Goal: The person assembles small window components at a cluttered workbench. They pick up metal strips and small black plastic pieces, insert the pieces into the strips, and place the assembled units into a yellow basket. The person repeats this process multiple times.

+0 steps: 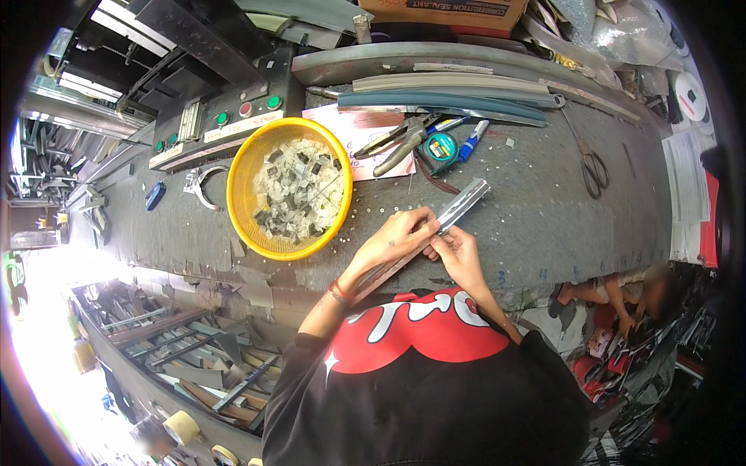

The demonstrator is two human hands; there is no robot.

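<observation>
A long metal profile (464, 203) slants across my front, its far end over the dark workbench and its near end by my left forearm. My left hand (400, 237) is closed around its middle from above. Just to the right, my right hand (457, 252) has its fingers bent against the profile's underside, thumb and fingertips pressed together; whether a small piece sits between them is hidden. Left of my hands stands a yellow plastic basket (235, 221), filled with small clear and dark square pieces (299, 186).
Behind lie pliers (404, 145), a tape measure (440, 147), a blue marker (472, 141) and strips (443, 102). Scissors (594, 172) rest at right, a blue cutter (155, 196) at left. A button panel (225, 128) borders the bench. Another person (622, 299) crouches lower right.
</observation>
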